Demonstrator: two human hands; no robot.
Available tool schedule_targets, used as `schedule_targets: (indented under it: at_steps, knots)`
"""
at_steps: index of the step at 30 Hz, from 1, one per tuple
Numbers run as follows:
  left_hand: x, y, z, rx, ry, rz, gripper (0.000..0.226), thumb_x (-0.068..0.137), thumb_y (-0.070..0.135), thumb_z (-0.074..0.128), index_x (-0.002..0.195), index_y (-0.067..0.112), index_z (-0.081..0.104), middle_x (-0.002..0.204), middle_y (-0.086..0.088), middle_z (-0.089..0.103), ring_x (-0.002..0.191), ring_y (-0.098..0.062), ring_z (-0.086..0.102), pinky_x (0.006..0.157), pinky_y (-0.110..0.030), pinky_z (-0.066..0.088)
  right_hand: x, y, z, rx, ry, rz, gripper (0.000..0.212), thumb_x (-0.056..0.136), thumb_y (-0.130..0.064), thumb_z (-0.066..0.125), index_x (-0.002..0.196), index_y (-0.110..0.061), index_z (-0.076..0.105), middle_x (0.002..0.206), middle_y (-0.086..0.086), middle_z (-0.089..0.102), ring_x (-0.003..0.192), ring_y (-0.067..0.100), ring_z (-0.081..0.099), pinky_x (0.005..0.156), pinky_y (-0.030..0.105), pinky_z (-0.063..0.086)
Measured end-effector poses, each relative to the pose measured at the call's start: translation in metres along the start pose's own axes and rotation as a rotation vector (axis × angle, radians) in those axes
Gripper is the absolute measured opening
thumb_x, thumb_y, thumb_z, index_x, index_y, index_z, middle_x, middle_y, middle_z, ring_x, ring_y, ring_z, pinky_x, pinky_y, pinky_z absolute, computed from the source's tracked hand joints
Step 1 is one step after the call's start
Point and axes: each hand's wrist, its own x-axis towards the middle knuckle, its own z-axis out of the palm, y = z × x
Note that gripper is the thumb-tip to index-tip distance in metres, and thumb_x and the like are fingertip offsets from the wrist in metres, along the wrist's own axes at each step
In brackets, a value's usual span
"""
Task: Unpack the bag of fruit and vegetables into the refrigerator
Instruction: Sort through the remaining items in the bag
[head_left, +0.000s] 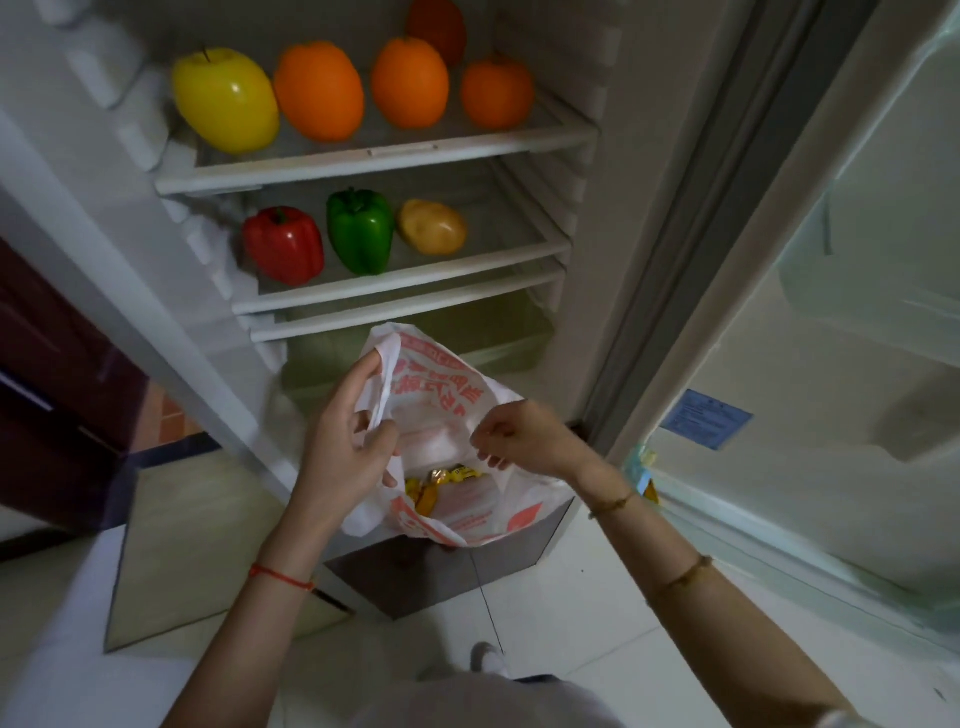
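Observation:
A white plastic bag (457, 384) with red print hangs open in front of the open refrigerator (587, 218). My left hand (345, 441) grips the bag's left handle. My right hand (524, 439) pinches its right rim. Small yellow wrapped items (441, 480) lie at the bag's bottom. On the upper shelf (374, 156) sit a yellow apple (226, 98), three oranges (319, 91) and a darker fruit behind them. The lower shelf (405, 288) carries a red pepper (283, 244), a green pepper (361, 228) and a potato (432, 226).
A pale crisper drawer (498, 338) sits under the shelves. The refrigerator door (831, 312) stands open on the right with a blue label on it. A dark cabinet (52, 389) is at the left. White floor tiles lie below.

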Motion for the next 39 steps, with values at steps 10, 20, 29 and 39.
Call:
schedule_targets:
  at_steps: [10,20,29,39]
  knots:
    - [-0.020,-0.005,-0.025,0.009,0.036,0.004,0.074,0.089,-0.010,0.056,0.143,0.039,0.044,0.137,0.010,0.057,0.111,-0.021,0.066,0.061,-0.021,0.058,0.087,0.025,0.114,-0.558,-0.331,-0.166,0.031,0.096,-0.029,0.058,0.122,-0.013,0.059,0.123,0.009,0.062,0.115,0.027,0.057,0.105,0.038,0.043]
    - [-0.025,-0.010,-0.034,0.018,0.115,-0.018,0.077,0.088,-0.013,0.055,0.141,0.043,0.044,0.134,-0.006,0.062,0.103,-0.021,0.066,0.068,-0.018,0.055,0.126,0.053,0.143,-1.036,-0.410,-0.541,0.057,0.096,-0.032,0.054,0.147,-0.013,0.035,0.146,0.012,0.045,0.129,0.032,0.049,0.106,0.044,0.046]
    - [-0.021,-0.010,-0.030,0.038,0.104,-0.023,0.068,0.090,-0.008,0.056,0.147,0.027,0.044,0.139,0.001,0.058,0.113,-0.034,0.064,0.070,-0.019,0.054,0.139,0.061,0.148,-1.062,-0.387,-0.690,0.051,0.096,-0.048,0.051,0.137,-0.018,0.051,0.137,0.008,0.057,0.122,0.029,0.055,0.108,0.041,0.042]
    - [-0.018,0.000,-0.024,0.029,0.097,-0.003,0.075,0.089,-0.008,0.055,0.137,0.048,0.042,0.138,0.000,0.058,0.103,-0.017,0.063,0.066,-0.013,0.053,0.134,0.063,0.164,-1.044,-0.302,-0.629,0.047,0.100,-0.041,0.040,0.137,-0.014,0.050,0.133,0.010,0.059,0.121,0.028,0.055,0.106,0.038,0.040]
